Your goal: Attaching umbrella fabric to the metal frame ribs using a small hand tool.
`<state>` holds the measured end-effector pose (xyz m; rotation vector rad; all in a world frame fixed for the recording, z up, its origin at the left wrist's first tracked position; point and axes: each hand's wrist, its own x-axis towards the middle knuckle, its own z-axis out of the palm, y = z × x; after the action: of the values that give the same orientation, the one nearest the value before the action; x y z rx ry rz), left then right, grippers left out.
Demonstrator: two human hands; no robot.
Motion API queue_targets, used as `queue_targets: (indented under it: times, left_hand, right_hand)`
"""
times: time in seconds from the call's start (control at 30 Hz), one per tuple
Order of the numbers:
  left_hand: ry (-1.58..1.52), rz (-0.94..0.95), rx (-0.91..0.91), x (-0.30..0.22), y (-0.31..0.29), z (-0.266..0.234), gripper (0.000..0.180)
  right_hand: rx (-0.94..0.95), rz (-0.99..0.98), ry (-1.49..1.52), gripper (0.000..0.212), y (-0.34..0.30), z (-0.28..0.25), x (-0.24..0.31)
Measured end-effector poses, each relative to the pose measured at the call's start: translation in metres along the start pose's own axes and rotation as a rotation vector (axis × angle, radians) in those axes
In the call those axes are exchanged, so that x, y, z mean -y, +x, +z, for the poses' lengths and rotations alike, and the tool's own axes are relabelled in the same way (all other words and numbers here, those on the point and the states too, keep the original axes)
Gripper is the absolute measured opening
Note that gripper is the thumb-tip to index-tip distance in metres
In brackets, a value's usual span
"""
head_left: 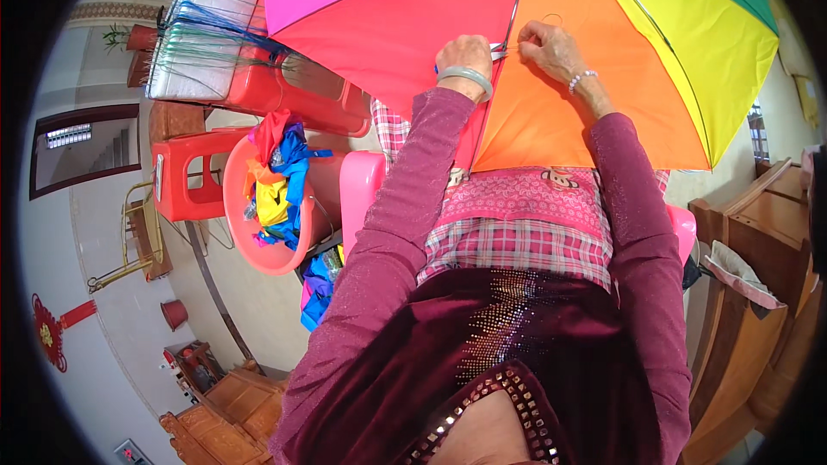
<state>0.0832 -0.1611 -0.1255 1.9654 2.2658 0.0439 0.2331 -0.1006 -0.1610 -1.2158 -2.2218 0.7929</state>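
Note:
An open umbrella [396, 43] with pink, red, orange, yellow and green panels lies spread before me, its dark ribs showing. My left hand [466, 55], with a pale bangle at the wrist, is closed in a fist over the red panel. From it a narrow silvery-white piece [498, 52] sticks out beside the rib between red and orange; its kind is unclear. Just right of that seam, my right hand [554, 52] is pinched over the orange panel, a beaded bracelet at its wrist. A thin loop of thread [552, 15] curves above its fingers; the fingertips' hold is partly hidden.
Left of me, a pink-red bucket [328, 198] holds bunched colourful cloth [274, 198]. Beyond it are red plastic stools [185, 176] and a white foam block [194, 60] with green and blue strands. Wooden furniture [741, 250] stands at right.

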Motion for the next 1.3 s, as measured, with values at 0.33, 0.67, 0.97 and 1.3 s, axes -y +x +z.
queue_targets:
  times: [0.33,0.67,0.97,1.3]
  left_hand:
    - [0.052,0.013,-0.047,-0.006,-0.006,0.002,0.018]
    - [0.085,0.1,-0.172,-0.036,0.012,0.016,0.019]
    - [-0.312,0.065,0.038,-0.04,0.039,0.016,0.017]
    - [0.1,0.127,0.176,0.032,0.094,-0.054,0.027]
  right_hand:
    - [-0.048,-0.002,-0.168,0.015,0.001,0.018,0.01]
    - [-0.078,-0.032,-0.157,0.015,0.009,-0.002,-0.005]
    - [-0.137,-0.07,-0.157,0.017,0.036,-0.088,-0.046]
    - [-0.181,-0.006,-0.491,0.005,-0.017,-0.281,0.001]
